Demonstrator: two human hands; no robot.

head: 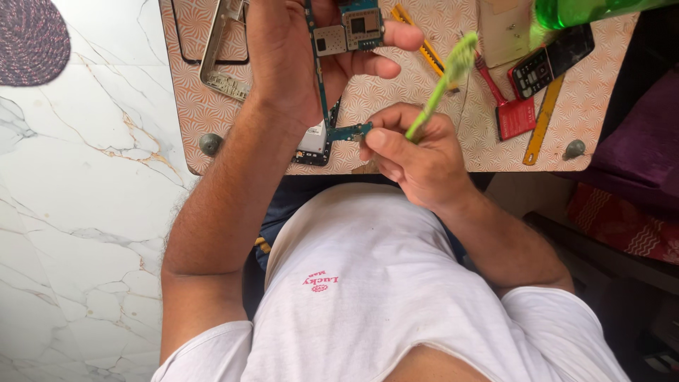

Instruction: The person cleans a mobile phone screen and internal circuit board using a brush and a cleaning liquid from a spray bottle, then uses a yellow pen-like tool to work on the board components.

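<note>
While one left hand (pixel 304 56) holds one circuit board (pixel 350 32), one right hand (pixel 417 152) grips one toothbrush (pixel 442 81).

L hand (pixel 311 60) raised, fingers pinched; R hand (pixel 414 152) fisted, both hands gripping.

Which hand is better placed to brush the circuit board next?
Right. The right hand already grips the green toothbrush, bristles near the circuit board. The left hand is occupied holding that board up.
</note>
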